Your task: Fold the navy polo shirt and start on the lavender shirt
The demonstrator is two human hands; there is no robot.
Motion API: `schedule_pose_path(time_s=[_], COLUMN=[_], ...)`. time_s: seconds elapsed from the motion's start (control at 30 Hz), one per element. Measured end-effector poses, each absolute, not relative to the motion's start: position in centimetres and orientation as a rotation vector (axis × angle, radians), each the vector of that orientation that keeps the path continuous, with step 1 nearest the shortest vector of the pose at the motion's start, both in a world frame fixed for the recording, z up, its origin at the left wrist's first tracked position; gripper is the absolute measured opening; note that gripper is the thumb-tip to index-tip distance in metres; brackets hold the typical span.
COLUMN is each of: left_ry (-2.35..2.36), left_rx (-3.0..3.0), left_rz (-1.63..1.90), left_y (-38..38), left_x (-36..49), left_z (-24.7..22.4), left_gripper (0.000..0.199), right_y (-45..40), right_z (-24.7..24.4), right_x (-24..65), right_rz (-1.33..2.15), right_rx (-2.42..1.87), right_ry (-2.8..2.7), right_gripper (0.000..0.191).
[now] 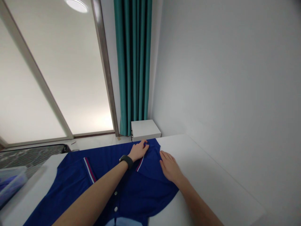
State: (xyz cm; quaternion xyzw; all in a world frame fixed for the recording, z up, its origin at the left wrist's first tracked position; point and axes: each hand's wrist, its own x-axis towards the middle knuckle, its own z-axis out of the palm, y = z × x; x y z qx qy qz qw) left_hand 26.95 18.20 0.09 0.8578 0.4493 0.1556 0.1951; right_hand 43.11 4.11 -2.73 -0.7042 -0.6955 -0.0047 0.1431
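Observation:
A navy blue polo shirt (141, 194) lies spread on a white table, its sleeves folded inward. Each sleeve cuff carries a red and white stripe, and white buttons run down the placket near the bottom of the view. My left hand (139, 150), with a dark watch (127, 160) on the wrist, has its fingers curled at the upper end of the right-hand sleeve's striped cuff (140, 164), pinching the fabric. My right hand (170, 166) rests on the shirt's right edge with its fingers stretched out. Light blue fabric (124, 221) shows at the bottom; the frame cuts it off.
The white tabletop (202, 175) meets a pale wall on the right. Beyond the far edge stands a low white cabinet (145, 128) before a green curtain (134, 69). At left are a clear plastic bin (20, 175) and a dark-edged, grey patterned surface (39, 157). Frosted sliding doors (58, 78) stand behind.

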Motion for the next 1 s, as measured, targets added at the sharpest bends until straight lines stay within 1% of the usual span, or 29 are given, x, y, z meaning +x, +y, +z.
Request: schedule_pose_path(time_s=[0.2,0.43,0.73,0.9,1.0], left_ry=[1.126,1.070,1.049,1.066,1.055], left_rx=[2.446,2.503,2.514,2.520,2.555], left_rz=[0.322,0.329,0.366,0.412,0.449], left_y=[15.1,13.6,11.4,10.7,10.4], left_x=[24.1,21.8,20.3,19.8,19.8], left_z=[0.6,0.7,-0.1,-0.6,-0.8], left_gripper=[0.040,0.026,0.026,0.024,0.025], right_y=[4.1,4.1,3.9,3.8,3.7], right_z=[-3.8,-3.8,-3.6,-3.4,-3.5], right_x=[43.3,43.4,43.5,43.2,43.0], right_rz=[0.028,0.058,0.106,0.088,0.121], right_rx=[-2.119,-2.116,-2.108,-1.917,-1.932], right_ry=[-2.025,-2.039,-2.099,-2.194,-2.240], right_gripper=[0.055,0.059,0.055,0.056,0.057])
